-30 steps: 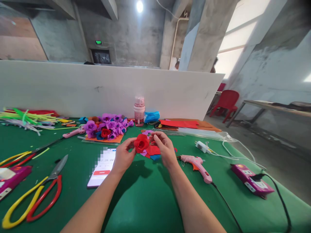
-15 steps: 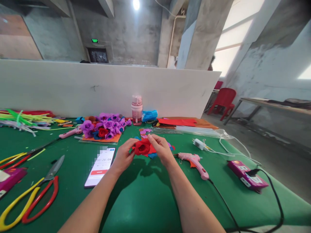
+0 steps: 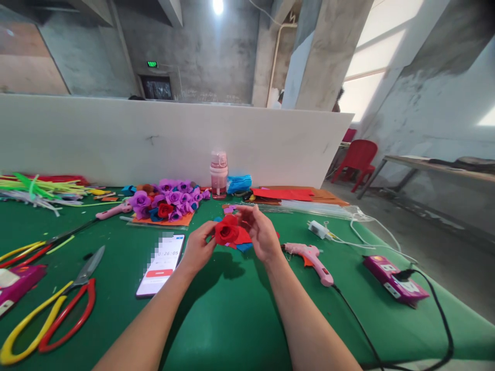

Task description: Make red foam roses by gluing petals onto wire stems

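Observation:
Over the middle of the green table, my left hand pinches a red artificial rose by its left side. The rose faces me, its petals curled around a dark centre. Just right of the flower is my right hand, fingers apart and slightly curled, with nothing visible in it. Behind and below the rose lie cut petal pieces in red, blue and purple, partly covered by the hands. A pink glue gun rests to the right of my right hand.
Finished purple, red and blue flowers are heaped at the back left. A phone shows a running timer. Scissors lie at the left, a purple power strip with a black cable at the right. A pink bottle stands before the white board.
My right hand has let go of the rose and moved a little to the right, its fingers opening. The rose stays in my left hand, now more fully visible and slightly higher.

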Demonstrator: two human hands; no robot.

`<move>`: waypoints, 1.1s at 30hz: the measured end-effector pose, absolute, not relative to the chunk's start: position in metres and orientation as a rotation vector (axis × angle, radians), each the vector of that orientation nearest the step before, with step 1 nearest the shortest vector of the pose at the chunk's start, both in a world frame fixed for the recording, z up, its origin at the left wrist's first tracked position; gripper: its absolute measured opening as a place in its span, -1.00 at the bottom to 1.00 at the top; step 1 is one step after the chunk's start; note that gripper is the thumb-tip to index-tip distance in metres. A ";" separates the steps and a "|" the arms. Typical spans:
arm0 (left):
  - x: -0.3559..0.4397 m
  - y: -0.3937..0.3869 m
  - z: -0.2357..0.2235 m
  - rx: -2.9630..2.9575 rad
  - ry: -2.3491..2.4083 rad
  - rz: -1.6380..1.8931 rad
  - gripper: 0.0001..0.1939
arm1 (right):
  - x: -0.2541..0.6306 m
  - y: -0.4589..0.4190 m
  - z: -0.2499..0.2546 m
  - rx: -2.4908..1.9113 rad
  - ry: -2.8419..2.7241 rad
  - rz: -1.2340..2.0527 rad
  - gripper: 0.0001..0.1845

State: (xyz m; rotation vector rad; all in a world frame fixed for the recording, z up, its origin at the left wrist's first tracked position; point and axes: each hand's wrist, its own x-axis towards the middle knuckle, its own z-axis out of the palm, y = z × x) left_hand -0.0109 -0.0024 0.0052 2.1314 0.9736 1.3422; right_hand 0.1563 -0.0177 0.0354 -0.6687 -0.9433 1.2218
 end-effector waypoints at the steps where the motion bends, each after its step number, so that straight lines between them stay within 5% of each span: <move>1: -0.011 -0.001 0.004 2.071 0.997 1.361 -0.87 | 0.157 -0.016 0.034 -0.676 -0.887 1.254 -0.56; 26: -0.010 0.001 -0.002 2.024 0.967 1.448 -0.80 | 0.150 -0.017 0.029 -0.825 -1.109 1.189 -0.60; 33: -0.013 0.006 -0.006 1.993 0.965 1.595 -0.79 | 0.157 -0.017 0.035 -0.880 -1.147 0.808 -0.74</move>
